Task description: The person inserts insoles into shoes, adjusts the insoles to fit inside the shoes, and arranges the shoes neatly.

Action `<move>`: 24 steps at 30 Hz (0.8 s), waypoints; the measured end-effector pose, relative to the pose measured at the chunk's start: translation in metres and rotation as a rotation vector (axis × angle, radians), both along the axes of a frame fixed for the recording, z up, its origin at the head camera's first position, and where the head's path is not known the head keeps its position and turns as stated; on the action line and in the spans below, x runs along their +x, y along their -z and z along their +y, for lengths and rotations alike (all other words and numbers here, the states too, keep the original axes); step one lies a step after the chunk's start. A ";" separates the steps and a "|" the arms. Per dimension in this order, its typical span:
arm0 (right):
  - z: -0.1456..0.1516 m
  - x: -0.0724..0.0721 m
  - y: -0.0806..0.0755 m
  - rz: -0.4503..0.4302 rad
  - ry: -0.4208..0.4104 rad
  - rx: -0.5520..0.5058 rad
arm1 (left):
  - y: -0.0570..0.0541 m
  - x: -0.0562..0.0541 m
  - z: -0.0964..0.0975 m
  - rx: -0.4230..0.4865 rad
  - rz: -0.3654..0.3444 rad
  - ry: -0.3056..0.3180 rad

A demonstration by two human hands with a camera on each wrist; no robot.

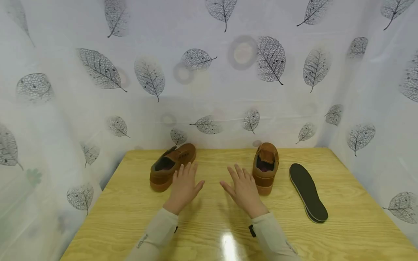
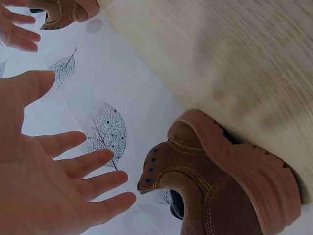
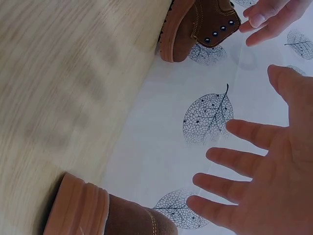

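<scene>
Two brown leather shoes stand on the wooden table. The left shoe (image 1: 160, 177) is angled with its toe toward the back right, and its lace eyelets show. The right shoe (image 1: 263, 183) points straight back, heel toward me, its tongue folded up over the dark opening. My left hand (image 1: 183, 188), fingers spread and palm down, hovers just right of the left shoe. My right hand (image 1: 244, 190) is likewise spread, just left of the right shoe's heel. Both hands hold nothing. A black insole (image 1: 308, 194) lies flat right of the right shoe, seemingly on top of a second layer.
The light wooden table (image 1: 209, 224) ends at a white curtain (image 1: 209, 98) printed with grey leaves, which rises behind it and along both sides. Light glares off the table's front middle. Beige sleeves cover both forearms.
</scene>
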State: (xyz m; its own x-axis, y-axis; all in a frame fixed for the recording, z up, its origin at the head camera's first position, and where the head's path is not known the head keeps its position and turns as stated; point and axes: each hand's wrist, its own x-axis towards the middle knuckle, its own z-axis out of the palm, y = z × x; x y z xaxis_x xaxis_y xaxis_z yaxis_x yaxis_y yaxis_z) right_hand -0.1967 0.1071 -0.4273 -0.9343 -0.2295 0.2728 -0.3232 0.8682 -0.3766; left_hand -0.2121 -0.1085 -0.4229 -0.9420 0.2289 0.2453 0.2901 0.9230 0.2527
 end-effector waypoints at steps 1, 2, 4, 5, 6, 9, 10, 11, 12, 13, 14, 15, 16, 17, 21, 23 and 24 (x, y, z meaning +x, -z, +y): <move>0.000 0.000 0.000 -0.002 -0.002 -0.003 | 0.000 0.000 -0.002 0.012 -0.004 -0.003; 0.001 0.001 0.000 -0.006 -0.003 -0.007 | 0.000 -0.001 -0.003 0.016 -0.001 -0.007; 0.002 0.001 0.001 -0.008 -0.006 -0.012 | -0.001 -0.002 -0.007 0.025 0.006 -0.020; 0.002 0.002 0.002 -0.011 -0.008 -0.017 | -0.002 -0.002 -0.010 0.032 0.009 -0.025; 0.002 0.002 0.003 -0.010 -0.010 -0.019 | -0.002 -0.003 -0.012 0.032 0.016 -0.032; 0.004 0.003 0.005 -0.013 -0.013 -0.027 | -0.004 -0.006 -0.022 0.053 0.033 -0.058; 0.004 0.003 0.006 -0.013 -0.012 -0.030 | -0.004 -0.007 -0.025 0.071 0.038 -0.069; 0.004 0.004 0.006 -0.012 -0.011 -0.031 | -0.005 -0.009 -0.029 0.100 0.039 -0.080; 0.005 0.004 0.006 -0.010 -0.008 -0.028 | -0.006 -0.010 -0.033 0.127 0.044 -0.097; 0.005 0.004 0.006 -0.012 -0.006 -0.028 | -0.006 -0.012 -0.036 0.156 0.046 -0.116; 0.005 0.005 0.006 -0.011 -0.004 -0.027 | -0.007 -0.014 -0.040 0.184 0.050 -0.135; 0.006 0.005 0.006 -0.009 -0.003 -0.027 | -0.007 -0.015 -0.044 0.209 0.051 -0.157; 0.006 0.005 0.006 -0.008 -0.001 -0.028 | -0.007 -0.017 -0.048 0.226 0.053 -0.178; 0.006 0.006 0.006 -0.006 -0.001 -0.029 | -0.007 -0.018 -0.052 0.237 0.050 -0.200; 0.007 0.007 0.006 -0.010 0.002 -0.038 | -0.005 -0.022 -0.067 0.260 0.006 -0.274; 0.007 0.008 0.006 -0.010 0.002 -0.040 | -0.003 -0.023 -0.074 0.277 -0.027 -0.291; 0.007 0.008 0.007 -0.010 0.002 -0.042 | -0.003 -0.023 -0.077 0.285 -0.043 -0.296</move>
